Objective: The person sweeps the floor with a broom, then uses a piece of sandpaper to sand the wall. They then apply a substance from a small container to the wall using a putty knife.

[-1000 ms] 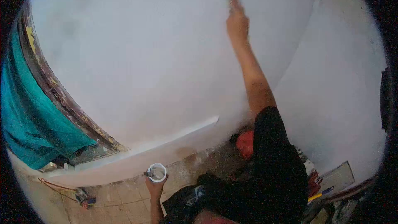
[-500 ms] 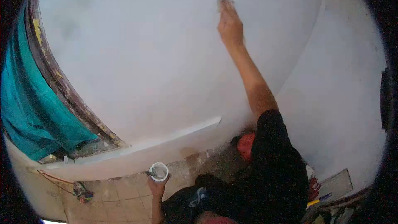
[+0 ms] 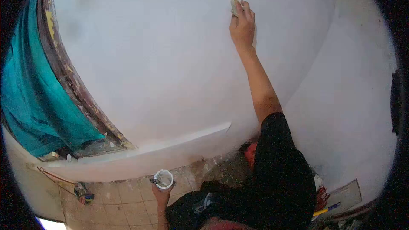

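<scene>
High on the white wall (image 3: 162,68), my right hand (image 3: 243,27) grips a small pale sponge-like piece (image 3: 234,7) between thumb and fingers, close against the wall. My right arm is stretched upward. Low in the view, my left hand (image 3: 162,194) holds a white cup-like tub (image 3: 163,179) from below, its open top facing up. Something greyish lies inside the tub. A small dark thing shows at the tub's left rim, too small to name.
A teal curtain (image 3: 38,98) hangs at the left beside a worn window frame (image 3: 70,74). A white ledge (image 3: 187,138) runs along the lower wall. Below is a tiled floor (image 3: 132,206). A yellow-handled tool (image 3: 326,209) and a grey board (image 3: 347,194) are at the lower right.
My right hand has shifted slightly right, and its fingers and the piece show more clearly. My left hand and the tub stay nearly in place. The view has turned slightly.
</scene>
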`<state>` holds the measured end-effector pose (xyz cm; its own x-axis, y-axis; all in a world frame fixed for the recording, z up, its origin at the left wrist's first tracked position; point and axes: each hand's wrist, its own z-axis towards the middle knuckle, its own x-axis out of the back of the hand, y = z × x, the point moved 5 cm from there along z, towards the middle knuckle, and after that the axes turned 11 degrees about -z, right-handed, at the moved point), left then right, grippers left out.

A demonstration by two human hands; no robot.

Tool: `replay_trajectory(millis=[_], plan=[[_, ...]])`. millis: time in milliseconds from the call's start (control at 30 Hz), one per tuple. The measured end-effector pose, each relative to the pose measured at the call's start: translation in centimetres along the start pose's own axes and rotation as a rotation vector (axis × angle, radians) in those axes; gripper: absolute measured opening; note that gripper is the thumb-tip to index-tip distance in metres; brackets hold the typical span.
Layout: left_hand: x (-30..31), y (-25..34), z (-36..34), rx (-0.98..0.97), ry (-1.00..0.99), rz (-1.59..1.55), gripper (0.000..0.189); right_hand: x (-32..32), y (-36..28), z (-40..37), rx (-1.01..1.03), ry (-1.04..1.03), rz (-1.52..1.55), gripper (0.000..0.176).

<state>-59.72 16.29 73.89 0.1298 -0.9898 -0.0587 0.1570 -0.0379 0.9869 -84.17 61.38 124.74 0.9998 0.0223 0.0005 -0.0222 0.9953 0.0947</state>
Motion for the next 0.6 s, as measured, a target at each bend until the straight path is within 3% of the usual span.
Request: replay_trajectory(millis=[67, 167, 233, 367, 433, 467, 500, 600], plan=[[0.6, -0.2, 0.0, 0.015, 0.013, 0.000, 0.075, -0.2, -0.2, 0.0, -0.028, -0.008, -0.020, 0.055], [1.1, -1.0, -0.2, 0.017, 0.034, 0.253, 0.076, 0.4, -0.2, 0.3, -0.056, 0.027, -0.080, 0.050], [0.9, -0.1, 0.1, 0.081, 0.018, 0.032, 0.077, 0.8, -0.4, 0.4, -0.045, 0.012, -0.108, 0.047], [1.7, -1.2, -0.2, 0.045, 0.057, 0.186, 0.077, 1.6, -0.2, 0.1, -0.076, -0.071, -0.190, 0.051], [1.7, -1.8, -0.2, 0.009, 0.040, -0.092, 0.075, 2.4, 0.4, -0.6, -0.125, -0.214, -0.191, 0.040], [1.9, -1.7, -0.2, 0.012, 0.040, -0.089, 0.075, 2.9, 0.9, -1.9, -0.128, -0.218, -0.191, 0.040], [1.8, -1.4, 0.0, 0.031, 0.034, -0.058, 0.074, 2.6, 2.7, -4.6, -0.451, -0.351, 0.122, 0.043], [2.6, -3.6, 0.7, 0.074, 0.057, -0.005, 0.071, 6.8, -3.3, -13.4, -1.097, -0.552, 1.115, 0.056]])
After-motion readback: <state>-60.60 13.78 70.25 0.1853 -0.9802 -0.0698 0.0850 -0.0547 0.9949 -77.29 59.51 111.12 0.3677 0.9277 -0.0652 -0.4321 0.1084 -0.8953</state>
